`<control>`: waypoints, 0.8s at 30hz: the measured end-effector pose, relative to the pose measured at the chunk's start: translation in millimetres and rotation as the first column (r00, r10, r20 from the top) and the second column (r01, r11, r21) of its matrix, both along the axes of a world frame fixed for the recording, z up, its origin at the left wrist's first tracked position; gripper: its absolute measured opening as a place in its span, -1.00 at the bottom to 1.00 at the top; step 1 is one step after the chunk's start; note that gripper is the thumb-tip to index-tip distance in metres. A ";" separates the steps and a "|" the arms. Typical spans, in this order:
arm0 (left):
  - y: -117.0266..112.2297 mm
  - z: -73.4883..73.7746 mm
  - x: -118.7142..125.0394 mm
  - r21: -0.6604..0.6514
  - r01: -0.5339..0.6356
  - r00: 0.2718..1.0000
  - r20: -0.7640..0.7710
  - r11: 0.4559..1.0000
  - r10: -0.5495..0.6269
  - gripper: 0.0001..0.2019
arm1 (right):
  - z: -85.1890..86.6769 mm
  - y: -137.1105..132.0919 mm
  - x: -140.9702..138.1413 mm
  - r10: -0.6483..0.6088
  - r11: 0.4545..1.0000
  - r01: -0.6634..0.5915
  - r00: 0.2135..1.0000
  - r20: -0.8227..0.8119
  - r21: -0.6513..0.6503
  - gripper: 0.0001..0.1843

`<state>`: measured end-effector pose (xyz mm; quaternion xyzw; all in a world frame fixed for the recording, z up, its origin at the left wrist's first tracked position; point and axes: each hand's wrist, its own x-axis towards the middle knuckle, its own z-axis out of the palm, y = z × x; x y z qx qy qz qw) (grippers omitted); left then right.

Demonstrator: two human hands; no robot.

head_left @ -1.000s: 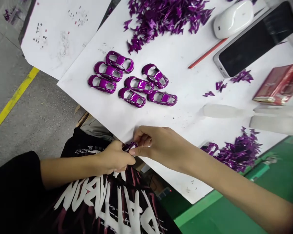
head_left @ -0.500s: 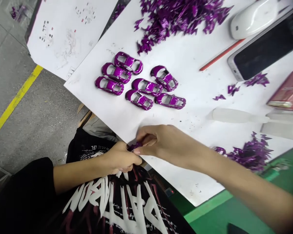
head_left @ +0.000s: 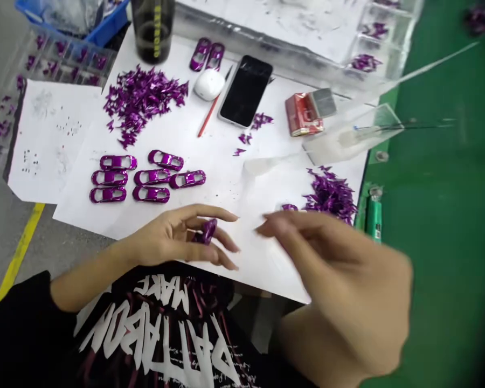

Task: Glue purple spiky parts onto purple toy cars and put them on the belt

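Observation:
A purple toy car part (head_left: 208, 231), partly hidden, sits within the fingers of my left hand (head_left: 178, 237), held between the thumb side and the bent fingers while other fingers stretch out. My right hand (head_left: 339, 269) is raised to the right, blurred, its thumb and fingertips pinched together. Whatever may be between those tips I cannot make out. Beyond my left hand, several purple toy car bodies (head_left: 151, 177) lie in rows on the white sheet (head_left: 226, 186). Behind my right hand is a heap of small pointed purple parts (head_left: 331, 194) with another car body (head_left: 289, 207) beside it.
A larger purple parts heap (head_left: 141, 99), a dark tumbler (head_left: 152, 29), a white earbud case (head_left: 209, 84), a phone (head_left: 246, 90) and a red pack (head_left: 305, 114) stand farther back. Right of them lies a translucent bottle (head_left: 343, 140); a green-handled tool (head_left: 374, 215) is at the table edge.
My hands have come apart: the right has lifted away to the right, while the left has opened somewhat around the purple part. The camera view has turned and shows more of the table.

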<state>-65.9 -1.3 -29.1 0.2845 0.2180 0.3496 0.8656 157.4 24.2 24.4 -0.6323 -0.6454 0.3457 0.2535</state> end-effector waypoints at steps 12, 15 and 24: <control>21.1 -10.0 32.8 -0.168 -0.236 0.967 0.056 0.957 0.248 -0.50 | -88.1 79.3 20.2 -0.087 0.996 0.084 0.981 -0.176 -0.028 -0.50; 30.4 -9.8 38.2 -0.168 -0.303 0.951 0.009 0.938 0.308 -0.56 | -75.2 73.0 18.2 -0.167 0.985 0.167 0.902 -0.398 -0.035 -0.52; 57.4 -28.6 68.2 0.007 -0.260 0.928 -0.274 0.966 0.252 -0.35 | -26.1 40.3 17.1 -0.453 0.757 0.648 0.606 -0.654 0.077 -0.61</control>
